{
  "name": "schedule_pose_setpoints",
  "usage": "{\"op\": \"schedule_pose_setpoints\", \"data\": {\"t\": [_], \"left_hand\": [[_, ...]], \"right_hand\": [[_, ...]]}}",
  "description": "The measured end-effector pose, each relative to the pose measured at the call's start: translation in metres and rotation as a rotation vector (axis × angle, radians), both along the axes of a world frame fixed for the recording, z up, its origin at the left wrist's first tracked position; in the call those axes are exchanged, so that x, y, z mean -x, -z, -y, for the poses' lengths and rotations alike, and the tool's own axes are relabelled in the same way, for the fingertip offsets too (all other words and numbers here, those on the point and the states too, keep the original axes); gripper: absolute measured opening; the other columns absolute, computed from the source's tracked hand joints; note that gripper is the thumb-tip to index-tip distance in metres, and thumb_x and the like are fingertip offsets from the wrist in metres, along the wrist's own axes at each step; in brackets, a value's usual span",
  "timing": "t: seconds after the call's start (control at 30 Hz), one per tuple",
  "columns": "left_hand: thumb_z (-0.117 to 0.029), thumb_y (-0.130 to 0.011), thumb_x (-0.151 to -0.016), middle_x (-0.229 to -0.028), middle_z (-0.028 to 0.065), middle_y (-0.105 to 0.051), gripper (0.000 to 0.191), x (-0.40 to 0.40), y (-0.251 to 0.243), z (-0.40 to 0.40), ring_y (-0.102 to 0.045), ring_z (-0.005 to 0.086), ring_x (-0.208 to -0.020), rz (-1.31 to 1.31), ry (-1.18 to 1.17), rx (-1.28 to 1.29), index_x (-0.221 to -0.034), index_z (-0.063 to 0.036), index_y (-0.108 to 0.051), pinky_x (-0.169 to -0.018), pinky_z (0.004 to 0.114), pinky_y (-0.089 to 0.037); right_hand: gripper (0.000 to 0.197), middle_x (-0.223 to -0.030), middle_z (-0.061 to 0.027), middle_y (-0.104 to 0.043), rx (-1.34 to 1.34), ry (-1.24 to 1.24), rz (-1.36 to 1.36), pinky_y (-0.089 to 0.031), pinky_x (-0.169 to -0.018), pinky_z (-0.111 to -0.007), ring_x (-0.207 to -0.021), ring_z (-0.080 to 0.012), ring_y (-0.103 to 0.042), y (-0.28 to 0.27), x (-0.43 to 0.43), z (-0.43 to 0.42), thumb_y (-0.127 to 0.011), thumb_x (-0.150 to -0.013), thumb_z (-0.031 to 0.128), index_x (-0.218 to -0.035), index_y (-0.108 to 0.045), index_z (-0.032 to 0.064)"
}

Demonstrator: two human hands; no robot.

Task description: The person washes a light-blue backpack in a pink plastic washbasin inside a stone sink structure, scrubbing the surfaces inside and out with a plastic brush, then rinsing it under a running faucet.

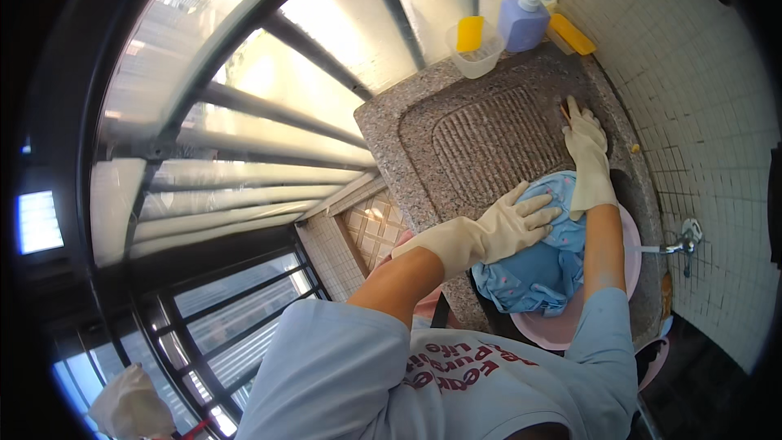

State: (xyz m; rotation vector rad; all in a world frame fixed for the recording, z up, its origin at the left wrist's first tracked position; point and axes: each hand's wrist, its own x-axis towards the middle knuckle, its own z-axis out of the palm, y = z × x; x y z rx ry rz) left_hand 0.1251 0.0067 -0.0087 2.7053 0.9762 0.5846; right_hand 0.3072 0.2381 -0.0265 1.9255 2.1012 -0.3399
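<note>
Both my hands wear cream rubber gloves. My left hand (519, 220) lies across a wet-looking blue garment (559, 208) with small pink spots, its fingers spread on the fabric. The garment is bunched over the near end of a stone washboard (489, 134) and hangs into a pink basin (540, 327). Farther up on the right side of the slab, my right hand (586, 128) has thumb and fingers around a small orange-brown object (565, 112). Most of that object is hidden by the glove, so its kind is unclear.
At the back stand a clear plastic tub (479, 58) with a yellow item (470, 34), a lilac pump bottle (523, 23) and a yellow-orange brush-like item (571, 33). A metal tap (681, 244) projects from the tiled wall (690, 110) at right. Barred windows (317, 30) line the left.
</note>
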Motion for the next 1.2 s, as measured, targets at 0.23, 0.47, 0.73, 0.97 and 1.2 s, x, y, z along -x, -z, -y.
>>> {"op": "schedule_pose_setpoints", "data": {"t": [0.23,0.47,0.73,0.97,1.2], "left_hand": [[-0.023,-0.071,-0.091,-0.158,0.0104,-0.054,0.047,0.008,-0.002,0.023,-0.048,0.0313,-0.150,0.129,-0.180,0.109,-0.138,-0.0159,-0.065,-0.121,0.059,-0.042],[-0.009,-0.081,-0.084,-0.135,0.0139,-0.069,0.032,-0.012,0.007,0.003,-0.066,0.0379,-0.127,0.082,-0.368,0.035,-0.116,-0.0080,-0.074,-0.107,0.049,-0.055],[-0.002,-0.076,-0.086,-0.137,0.0204,-0.069,0.030,-0.019,0.013,0.001,-0.068,0.0421,-0.121,0.165,-0.258,-0.112,-0.116,-0.0035,-0.074,-0.103,0.050,-0.057],[0.000,-0.078,-0.084,-0.134,0.0199,-0.070,0.028,-0.024,-0.004,-0.001,-0.069,0.0386,-0.122,0.137,-0.181,-0.191,-0.111,-0.0015,-0.074,-0.101,0.049,-0.056],[-0.022,-0.072,-0.099,-0.109,0.0179,-0.078,0.020,-0.084,-0.095,-0.052,-0.075,0.0351,-0.103,-0.464,-0.135,0.374,-0.107,-0.0051,-0.078,-0.092,0.042,-0.059]], "right_hand": [[0.056,-0.157,-0.0222,-0.056,-0.492,0.196,-0.932,-0.042,-0.121,-0.043,-0.146,-0.0385,-0.052,-0.053,-0.024,0.105,-0.063,-0.110,0.032,-0.155,-0.053,0.0010],[0.053,-0.126,-0.0269,-0.066,-0.666,0.187,-0.673,-0.056,-0.094,-0.050,-0.107,-0.0463,-0.067,-0.015,-0.027,0.200,-0.058,-0.110,0.038,-0.156,-0.053,0.0119],[0.070,-0.119,-0.0275,-0.066,-0.280,0.601,-0.496,-0.058,-0.091,-0.052,-0.106,-0.0473,-0.068,0.001,-0.040,0.237,-0.062,-0.107,0.041,-0.166,-0.037,0.0138],[0.062,-0.135,-0.0221,-0.063,-0.010,0.416,-0.317,-0.058,-0.097,-0.051,-0.114,-0.0411,-0.070,0.025,-0.086,0.249,-0.050,-0.111,0.048,-0.166,-0.038,0.0232],[0.066,-0.138,-0.0260,-0.067,-0.004,0.879,-0.650,-0.052,-0.106,-0.048,-0.123,-0.0389,-0.069,0.042,-0.166,0.309,-0.059,-0.108,0.047,-0.161,-0.047,0.0104]]}}
